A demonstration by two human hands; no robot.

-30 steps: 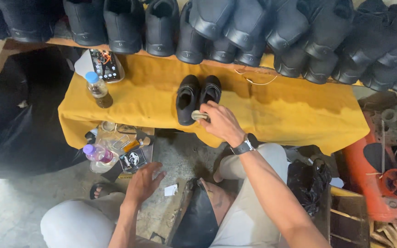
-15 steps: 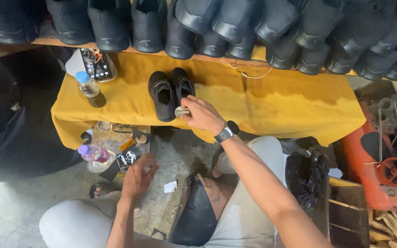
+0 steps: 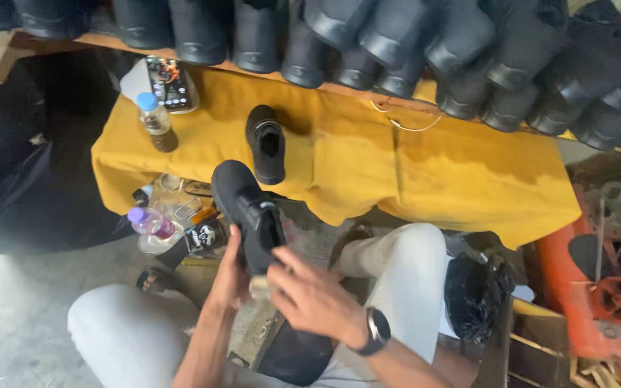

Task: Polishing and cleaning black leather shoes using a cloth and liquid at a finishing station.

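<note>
- While we look down from the head view, we count two black shoes: one raised over our lap, one lying on the yellow-draped counter.
- Our left hand is wrapped around the raised shoe; our right hand pinches a small pale piece against it.
- Two plastic bottles: a blue-capped one on the counter holding dark liquid, a purple-capped one below.
- One phone lies just behind the blue-capped bottle.

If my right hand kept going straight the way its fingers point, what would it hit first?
Probably the black shoe that the left hand holds: the right hand points up-left at its heel, though depth is unclear.
</note>
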